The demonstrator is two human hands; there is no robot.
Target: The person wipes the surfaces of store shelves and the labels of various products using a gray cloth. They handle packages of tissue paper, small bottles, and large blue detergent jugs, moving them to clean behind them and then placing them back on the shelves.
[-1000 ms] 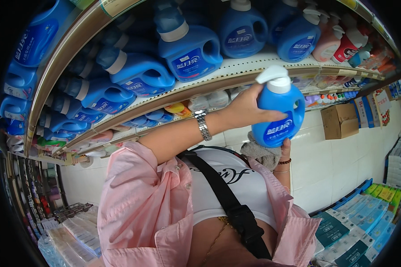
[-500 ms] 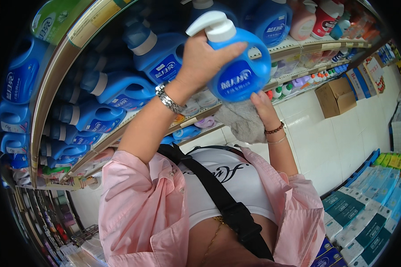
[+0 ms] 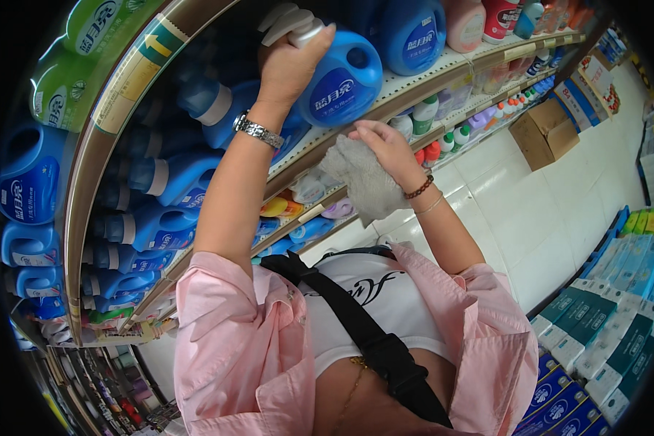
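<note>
My left hand (image 3: pixel 292 67), with a metal watch at its wrist, is closed round the neck of a blue pump bottle (image 3: pixel 341 87), just under its white pump head. The bottle has a looped handle and a dark blue label, and it is at the shelf edge among similar blue bottles. From here I cannot tell whether its base rests on the shelf. Below and to the right, my right hand (image 3: pixel 391 151) pinches a crumpled grey cloth (image 3: pixel 363 180), which hangs down in front of the lower shelf and is apart from the bottle.
Blue jugs (image 3: pixel 174 178) crowd the shelf to the left, and another blue bottle (image 3: pixel 414 36) stands to the right. Pink bottles (image 3: pixel 463 25) are beyond it. An open cardboard box (image 3: pixel 546 134) sits on the tiled floor. Stacked tissue packs (image 3: pixel 581 320) lie at the lower right.
The pump bottle has moved up and left, away from me and onto the shelf edge. My right hand with the cloth has come off its base and shifted left.
</note>
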